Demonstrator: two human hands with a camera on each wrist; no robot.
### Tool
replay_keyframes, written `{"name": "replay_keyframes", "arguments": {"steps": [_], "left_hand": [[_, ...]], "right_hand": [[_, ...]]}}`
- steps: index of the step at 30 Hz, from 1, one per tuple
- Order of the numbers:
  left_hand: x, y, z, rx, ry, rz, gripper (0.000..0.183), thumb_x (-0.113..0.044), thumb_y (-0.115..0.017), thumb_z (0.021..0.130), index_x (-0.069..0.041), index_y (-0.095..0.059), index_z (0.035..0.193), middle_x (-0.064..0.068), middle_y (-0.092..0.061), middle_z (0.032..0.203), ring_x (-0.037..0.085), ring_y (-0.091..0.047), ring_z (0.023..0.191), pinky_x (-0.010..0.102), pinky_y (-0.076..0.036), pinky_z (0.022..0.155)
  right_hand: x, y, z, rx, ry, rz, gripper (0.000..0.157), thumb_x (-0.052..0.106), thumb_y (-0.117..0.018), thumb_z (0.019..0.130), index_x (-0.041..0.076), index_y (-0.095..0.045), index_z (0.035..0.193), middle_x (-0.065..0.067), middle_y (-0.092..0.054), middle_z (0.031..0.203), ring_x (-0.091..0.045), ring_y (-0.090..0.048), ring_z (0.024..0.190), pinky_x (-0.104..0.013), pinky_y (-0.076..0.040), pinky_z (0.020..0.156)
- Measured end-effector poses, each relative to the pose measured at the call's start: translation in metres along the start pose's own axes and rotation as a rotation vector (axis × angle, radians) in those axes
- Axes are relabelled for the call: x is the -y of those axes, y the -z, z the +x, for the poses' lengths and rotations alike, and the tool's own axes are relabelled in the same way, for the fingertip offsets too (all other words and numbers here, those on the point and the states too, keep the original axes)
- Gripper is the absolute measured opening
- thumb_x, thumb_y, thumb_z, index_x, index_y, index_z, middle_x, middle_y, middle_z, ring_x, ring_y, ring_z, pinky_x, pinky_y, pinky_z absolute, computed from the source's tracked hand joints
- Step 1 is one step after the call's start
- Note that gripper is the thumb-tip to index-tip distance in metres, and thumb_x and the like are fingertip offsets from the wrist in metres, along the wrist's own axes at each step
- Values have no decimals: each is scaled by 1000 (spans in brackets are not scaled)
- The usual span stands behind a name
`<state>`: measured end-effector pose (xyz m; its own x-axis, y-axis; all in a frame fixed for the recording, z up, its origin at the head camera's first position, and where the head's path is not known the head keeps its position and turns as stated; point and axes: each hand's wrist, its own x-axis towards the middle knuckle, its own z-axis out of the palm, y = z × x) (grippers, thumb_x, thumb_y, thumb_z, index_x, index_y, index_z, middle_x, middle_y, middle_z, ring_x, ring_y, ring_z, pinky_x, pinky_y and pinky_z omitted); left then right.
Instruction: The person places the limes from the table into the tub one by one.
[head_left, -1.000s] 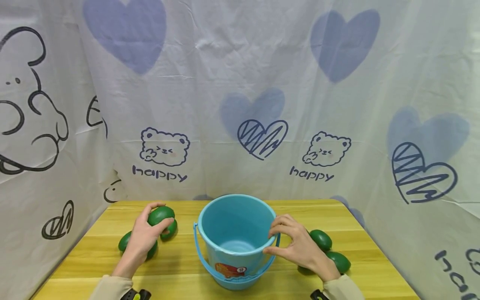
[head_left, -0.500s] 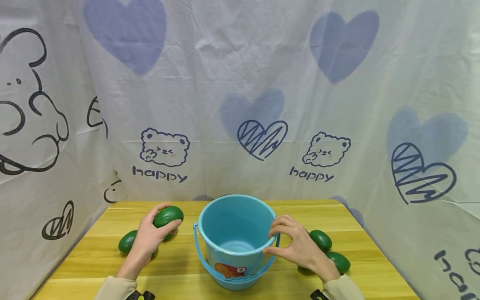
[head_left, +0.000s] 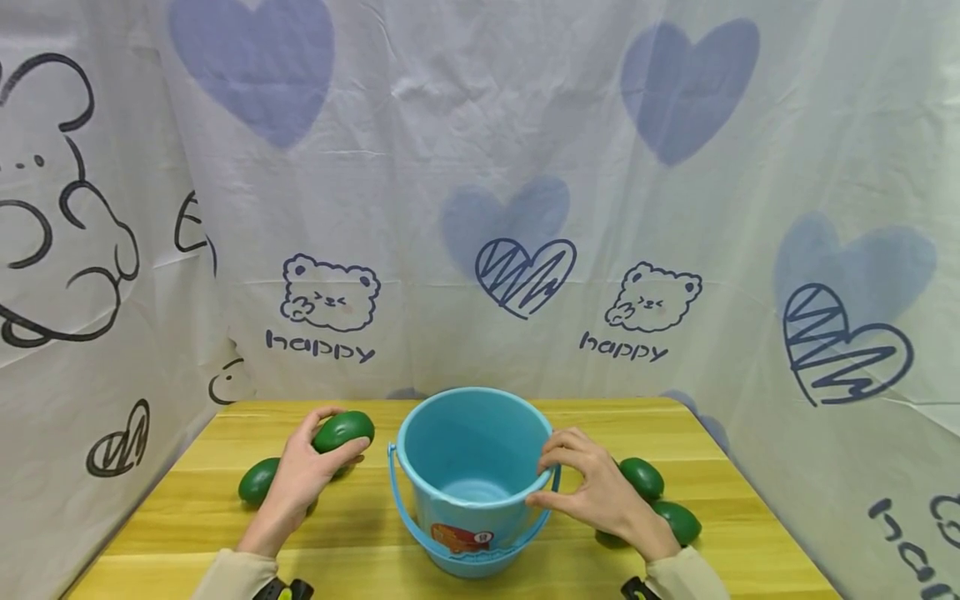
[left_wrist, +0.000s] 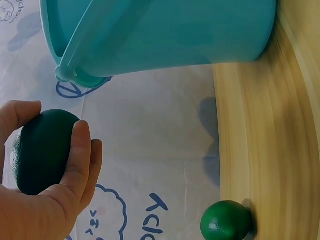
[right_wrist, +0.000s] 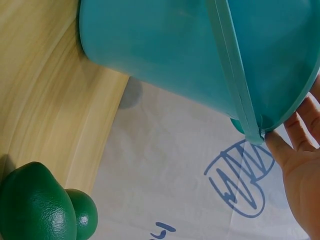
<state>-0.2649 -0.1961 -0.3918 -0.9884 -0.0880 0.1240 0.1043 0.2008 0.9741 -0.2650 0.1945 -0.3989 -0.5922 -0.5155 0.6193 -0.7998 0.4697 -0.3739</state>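
Both hands are engaged. The left hand [head_left: 302, 468] grasps a green fruit-shaped piece [head_left: 347, 430] between thumb and fingers, off the table [head_left: 360, 550] and just left of the bucket [head_left: 517, 521]. The right hand [head_left: 588, 487] pinches the bucket's rim on its own side, thumb outside, fingers over the edge.

Left to right: one loose piece [head_left: 258, 482] lies just left of the left wrist. Another piece [left_wrist: 226, 221] rests on the table, shown in the left wrist view; in the head view the left hand and its load largely cover that area. Between the hands the bucket stands upright, its handle [left_wrist: 81, 41] lowered on the near side. Just right of the right hand lie two pieces, a rear one [head_left: 641, 478] and a nearer one [head_left: 678, 522], with a third partly hidden below the wrist.

Step in hand, as judged: transferring a piece while the bucket is steadied. The next move appears to call for clearing the rim, then releasing inside.
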Motion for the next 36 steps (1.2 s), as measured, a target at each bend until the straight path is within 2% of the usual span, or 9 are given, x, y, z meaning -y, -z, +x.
{"name": "replay_keyframes", "arguments": {"steps": [5,9,14,19,22,26,30,36], "left_hand": [[-5,-4,0,-13,-56,74,63,-36,-78,85,-23,-47,138,14,-51,132,28,-60,102,32,-53,78],[-11,-11,0,-22,-121,127,61,-38,-76,85,-28,-48,139,11,-53,129,29,-55,102,33,-50,77],[-17,-24,0,-27,-220,138,64,-35,-78,85,-24,-45,138,10,-58,125,27,-58,99,33,-50,77],[-19,-38,0,-29,-361,153,62,-25,-81,82,-20,-46,132,9,-61,119,25,-62,95,33,-55,77],[-20,-48,1,-19,-451,187,61,-21,-83,80,-20,-51,132,9,-60,121,24,-64,99,34,-58,80],[-22,-59,0,-14,-533,272,64,-20,-86,77,-20,-55,133,7,-60,125,21,-63,101,36,-59,80],[-23,-67,0,-6,-577,340,65,-19,-87,75,-17,-57,132,6,-61,124,19,-62,98,36,-56,78],[-26,-74,0,13,-606,401,65,-17,-88,73,-16,-57,131,6,-62,122,19,-62,98,36,-55,79]], "right_hand": [[-1,-1,1,-2,3,-3,25,41,-82,77,24,-68,90,7,-64,103,-9,-53,105,-38,-52,91],[-1,0,1,-4,6,-6,25,41,-82,77,24,-68,90,7,-63,103,-9,-53,105,-38,-52,91],[-1,0,1,-3,-1,-5,25,41,-82,77,26,-68,90,9,-63,103,-9,-53,105,-38,-52,92],[-2,0,1,-3,2,0,24,40,-82,78,25,-68,90,8,-63,102,-9,-53,104,-37,-52,91],[-2,-1,0,-5,10,5,24,39,-82,78,23,-69,90,6,-64,101,-9,-53,103,-37,-52,90],[-2,-2,0,-8,16,8,24,39,-82,78,22,-69,90,7,-63,101,-8,-53,103,-36,-52,90],[-1,-2,0,-10,13,5,24,39,-82,77,24,-69,90,10,-62,101,-8,-53,103,-36,-52,90],[-2,-2,0,-13,12,3,23,39,-82,78,28,-67,90,10,-62,101,-8,-53,103,-37,-52,89]]}}
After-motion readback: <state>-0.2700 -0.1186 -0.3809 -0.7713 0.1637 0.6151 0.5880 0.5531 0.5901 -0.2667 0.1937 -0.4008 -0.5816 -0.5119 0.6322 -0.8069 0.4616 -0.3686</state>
